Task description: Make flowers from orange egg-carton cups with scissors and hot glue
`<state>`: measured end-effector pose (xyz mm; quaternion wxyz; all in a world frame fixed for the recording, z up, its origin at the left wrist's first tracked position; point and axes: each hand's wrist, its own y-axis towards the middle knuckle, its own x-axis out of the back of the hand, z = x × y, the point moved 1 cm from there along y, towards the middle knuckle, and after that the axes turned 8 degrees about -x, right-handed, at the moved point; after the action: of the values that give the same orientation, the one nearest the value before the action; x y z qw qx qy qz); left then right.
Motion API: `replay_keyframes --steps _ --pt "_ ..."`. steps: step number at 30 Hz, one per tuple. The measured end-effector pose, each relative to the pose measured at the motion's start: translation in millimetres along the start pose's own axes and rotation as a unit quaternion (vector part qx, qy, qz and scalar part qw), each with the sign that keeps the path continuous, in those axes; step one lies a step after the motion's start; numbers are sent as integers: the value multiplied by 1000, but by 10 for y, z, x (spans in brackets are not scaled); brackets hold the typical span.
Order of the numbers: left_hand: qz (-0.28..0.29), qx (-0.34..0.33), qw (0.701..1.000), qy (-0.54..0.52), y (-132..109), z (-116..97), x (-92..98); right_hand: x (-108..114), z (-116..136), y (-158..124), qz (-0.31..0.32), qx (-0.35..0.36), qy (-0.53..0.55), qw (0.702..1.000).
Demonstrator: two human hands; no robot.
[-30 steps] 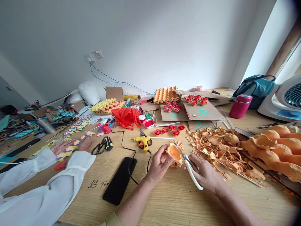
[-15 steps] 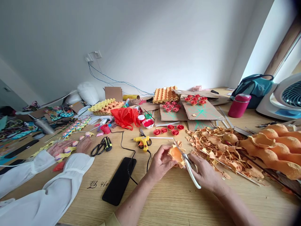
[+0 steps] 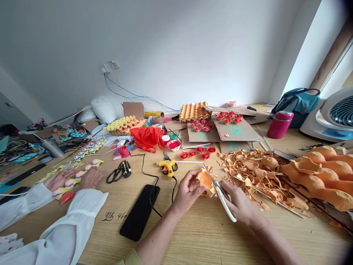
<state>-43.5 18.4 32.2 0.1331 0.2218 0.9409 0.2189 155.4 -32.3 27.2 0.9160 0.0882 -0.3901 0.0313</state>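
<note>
Between the thumb and fingers of my left hand is an orange egg-carton cup with a ragged rim. My right hand is closed round white-handled scissors, whose blades point up and left at the cup's right edge. Whether the blades touch the cardboard is hard to see. A small orange scrap lies just behind the cup. Farther back sit several red cardboard roses. Left of my hands a yellow hot glue gun lies on the table.
Orange offcuts and an orange egg tray fill the right side. A black phone lies left of my forearm, with a cable across it. A co-worker's hands hold painted carton strips at left. A pink bottle stands back right.
My hands, the cup and the scissors have hardly moved. The co-worker's hands and the painted strip have shifted slightly left and toward the near side.
</note>
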Motion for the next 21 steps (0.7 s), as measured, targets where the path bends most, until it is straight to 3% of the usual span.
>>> replay_keyframes --steps 16,21 --pt "-28 0 999 -26 10 -106 -28 -26 -4 -3 3 -8 30 1000" --pt "0 5 998 -60 15 -45 -30 -19 17 -12 -9 2 8 1000"
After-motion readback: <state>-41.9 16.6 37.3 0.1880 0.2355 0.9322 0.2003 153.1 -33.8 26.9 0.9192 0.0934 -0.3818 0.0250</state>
